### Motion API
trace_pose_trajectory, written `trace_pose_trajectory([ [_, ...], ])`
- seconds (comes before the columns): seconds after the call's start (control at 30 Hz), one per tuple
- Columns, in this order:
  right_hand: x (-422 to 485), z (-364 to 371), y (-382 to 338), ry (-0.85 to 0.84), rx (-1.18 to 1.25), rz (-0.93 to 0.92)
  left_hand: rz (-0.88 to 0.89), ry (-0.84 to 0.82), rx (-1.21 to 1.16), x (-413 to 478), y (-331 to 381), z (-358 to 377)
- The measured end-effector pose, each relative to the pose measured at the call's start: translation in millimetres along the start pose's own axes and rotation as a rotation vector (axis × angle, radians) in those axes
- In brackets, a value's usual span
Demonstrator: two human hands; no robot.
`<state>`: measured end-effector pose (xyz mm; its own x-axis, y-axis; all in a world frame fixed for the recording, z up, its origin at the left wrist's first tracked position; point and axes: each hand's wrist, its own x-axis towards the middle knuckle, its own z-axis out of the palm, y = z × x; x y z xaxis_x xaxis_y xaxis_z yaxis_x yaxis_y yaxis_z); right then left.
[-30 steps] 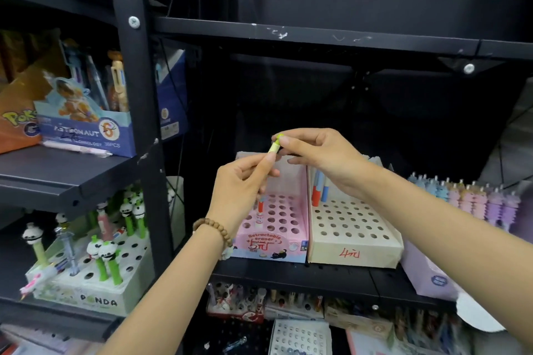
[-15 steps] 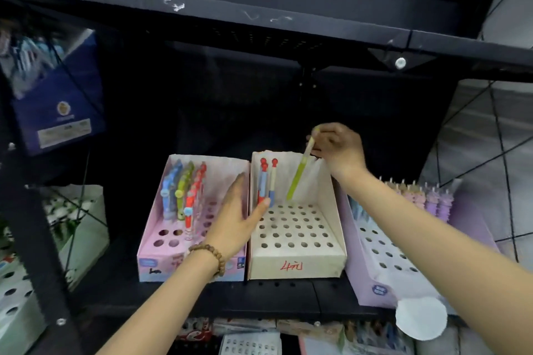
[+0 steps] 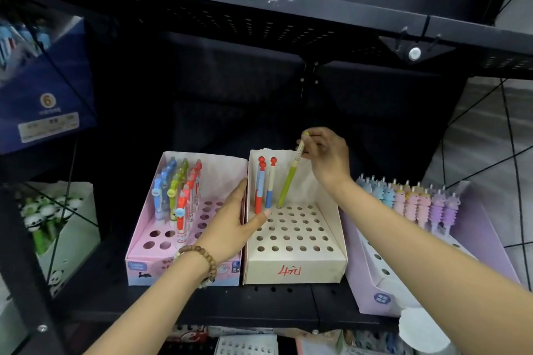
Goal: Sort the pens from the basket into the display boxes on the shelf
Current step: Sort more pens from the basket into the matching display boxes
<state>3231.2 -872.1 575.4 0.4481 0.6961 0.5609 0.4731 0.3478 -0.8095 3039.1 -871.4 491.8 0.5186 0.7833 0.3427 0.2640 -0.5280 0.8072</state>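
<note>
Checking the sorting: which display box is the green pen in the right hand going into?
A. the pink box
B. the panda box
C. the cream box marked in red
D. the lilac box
C: the right hand holds the green pen tilted, its tip at a back-row hole of the cream box.

A beaded bracelet [image 3: 202, 259] circles one wrist; a white paper disc [image 3: 424, 328] lies lower right.

I am reading red handwriting, "4" followed by a character I cannot make out, on the front of the cream display box [image 3: 294, 269] at six o'clock. At nine o'clock, a blue box [image 3: 47, 101] is showing a "6" in a gold circle; its white label is too blurred to read. The print on the pink box [image 3: 144, 268] is illegible too.
</note>
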Motion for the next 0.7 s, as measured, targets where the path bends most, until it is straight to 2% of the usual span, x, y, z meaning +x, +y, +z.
trace_pose_trajectory([
  [0.37,3.8,-0.7,8.9,0.103,0.063,0.084,-0.006,-0.002,-0.013,-0.8,1.7,0.1],
  [0.47,4.7,-0.3,12.5,0.148,0.029,0.054,-0.007,-0.007,-0.011,-0.8,1.6,0.0],
  [0.7,7.0,2.3,6.4,0.013,-0.048,-0.038,0.005,-0.002,0.011,-0.6,2.2,0.0],
])
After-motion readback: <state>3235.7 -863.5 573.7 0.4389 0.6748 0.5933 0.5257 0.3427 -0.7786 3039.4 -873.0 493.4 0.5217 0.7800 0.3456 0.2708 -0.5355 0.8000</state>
